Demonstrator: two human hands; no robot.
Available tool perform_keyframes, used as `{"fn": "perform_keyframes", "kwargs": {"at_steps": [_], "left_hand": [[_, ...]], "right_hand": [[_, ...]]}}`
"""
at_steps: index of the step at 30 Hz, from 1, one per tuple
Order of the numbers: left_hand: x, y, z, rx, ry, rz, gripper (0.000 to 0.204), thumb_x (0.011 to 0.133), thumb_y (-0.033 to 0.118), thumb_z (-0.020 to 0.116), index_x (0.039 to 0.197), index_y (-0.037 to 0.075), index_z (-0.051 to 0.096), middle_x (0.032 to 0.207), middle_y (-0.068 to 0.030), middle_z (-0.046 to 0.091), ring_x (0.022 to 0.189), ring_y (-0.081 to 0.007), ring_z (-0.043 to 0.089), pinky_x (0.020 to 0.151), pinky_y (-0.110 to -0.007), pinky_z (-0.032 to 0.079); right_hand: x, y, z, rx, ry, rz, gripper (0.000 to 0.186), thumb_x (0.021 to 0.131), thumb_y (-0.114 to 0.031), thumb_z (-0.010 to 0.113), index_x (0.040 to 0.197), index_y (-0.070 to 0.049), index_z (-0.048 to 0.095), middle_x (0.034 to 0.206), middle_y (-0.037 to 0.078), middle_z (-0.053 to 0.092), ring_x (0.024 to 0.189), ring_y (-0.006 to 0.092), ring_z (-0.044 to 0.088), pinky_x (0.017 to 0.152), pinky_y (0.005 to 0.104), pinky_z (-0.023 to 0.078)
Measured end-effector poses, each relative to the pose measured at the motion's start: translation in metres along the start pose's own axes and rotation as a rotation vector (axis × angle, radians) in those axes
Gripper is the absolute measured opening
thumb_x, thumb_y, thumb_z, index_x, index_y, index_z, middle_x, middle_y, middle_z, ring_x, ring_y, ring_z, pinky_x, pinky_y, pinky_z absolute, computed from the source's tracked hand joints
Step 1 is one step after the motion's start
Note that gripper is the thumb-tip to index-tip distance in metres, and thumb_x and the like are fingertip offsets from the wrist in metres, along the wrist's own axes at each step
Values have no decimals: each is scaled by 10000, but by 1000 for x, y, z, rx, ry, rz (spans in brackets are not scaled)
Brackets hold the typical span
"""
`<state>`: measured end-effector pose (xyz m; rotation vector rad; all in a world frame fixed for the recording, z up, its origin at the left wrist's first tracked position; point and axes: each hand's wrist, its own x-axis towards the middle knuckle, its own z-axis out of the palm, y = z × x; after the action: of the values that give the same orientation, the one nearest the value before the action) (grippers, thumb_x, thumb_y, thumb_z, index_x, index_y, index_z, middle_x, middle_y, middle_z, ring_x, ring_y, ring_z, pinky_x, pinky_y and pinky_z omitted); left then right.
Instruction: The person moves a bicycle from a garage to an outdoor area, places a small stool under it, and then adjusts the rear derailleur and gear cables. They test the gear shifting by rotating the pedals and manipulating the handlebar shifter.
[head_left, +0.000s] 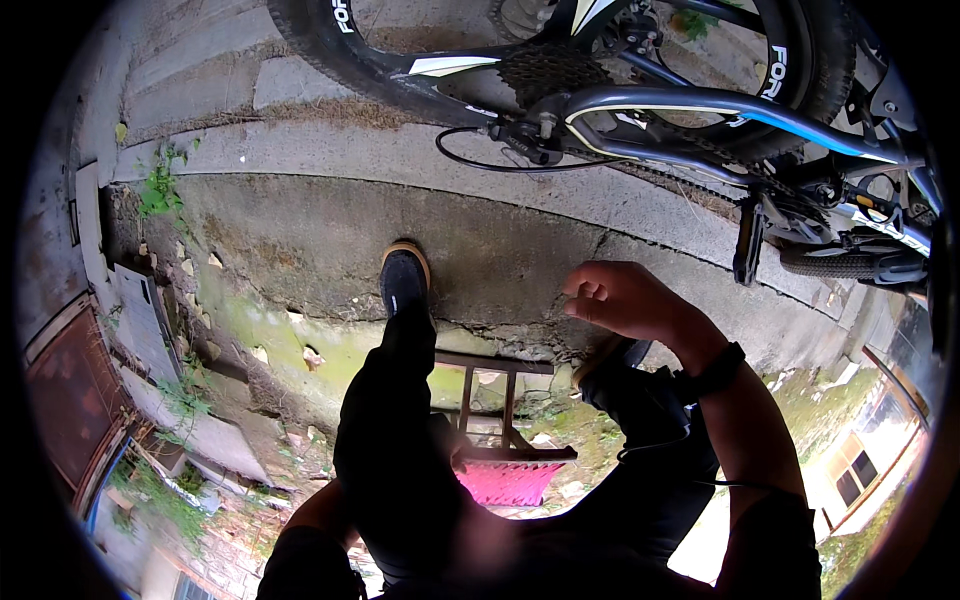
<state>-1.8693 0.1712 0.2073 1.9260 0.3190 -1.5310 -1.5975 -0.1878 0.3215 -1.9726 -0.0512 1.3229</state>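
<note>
My right hand (632, 300) is held out over the concrete, its fingers curled in and nothing visible in them. A dark band circles that wrist. Between my legs is a small wooden stool (507, 405) with a pink woven seat (512, 482). My left arm goes behind my left leg, and the dark, partly hidden left hand (447, 440) shows at the stool's side rail, seemingly closed around it. Ahead of me a bicycle lies on its side, with its rear wheel (385, 85), rear derailleur (530, 140) and dark blue frame (690, 100) facing me.
A pedal (748, 243) juts toward me on the right. My left shoe (405, 278) stands on the concrete step (290, 225). Loose stones and weeds (160, 185) line the left side. A rusty brown panel (75, 390) is at the far left.
</note>
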Motion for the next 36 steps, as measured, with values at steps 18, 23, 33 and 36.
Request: {"fn": "perform_keyframes", "kwargs": {"at_steps": [18, 23, 33, 36], "left_hand": [[10, -84, -268, 339, 414, 493, 294, 878, 330, 642, 1000, 71, 709, 947, -195, 726, 955, -365, 702, 791, -399, 551], [-78, 78, -300, 313, 690, 559, 218, 908, 146, 680, 1063, -6, 672, 980, -135, 721, 883, -188, 679, 791, -322, 536], [-139, 241, -284, 174, 596, 956, 336, 905, 185, 716, 1162, -20, 646, 1015, -156, 729, 909, -197, 681, 813, -341, 537], [-124, 278, -286, 293, 613, 931, 328, 901, 191, 717, 1144, -21, 652, 984, -158, 738, 891, -200, 688, 813, -343, 536]], "right_hand": [[-57, -7, 21, 204, 364, -327, 389, 937, -333, 720, 1188, -48, 634, 990, 88, 686, 845, 135, 625, 737, 303, 511], [-94, -28, 48, 77, 496, -354, 498, 908, -350, 749, 1239, -6, 608, 1131, 136, 673, 925, 187, 659, 797, 332, 528], [-133, -77, 36, -276, 850, -313, 565, 864, -346, 773, 1264, 19, 612, 1259, 196, 638, 1185, 313, 620, 969, 391, 503], [-119, -69, 17, -391, 1006, -323, 524, 849, -300, 775, 1246, 5, 621, 1253, 211, 631, 1182, 357, 608, 1001, 402, 486]]}}
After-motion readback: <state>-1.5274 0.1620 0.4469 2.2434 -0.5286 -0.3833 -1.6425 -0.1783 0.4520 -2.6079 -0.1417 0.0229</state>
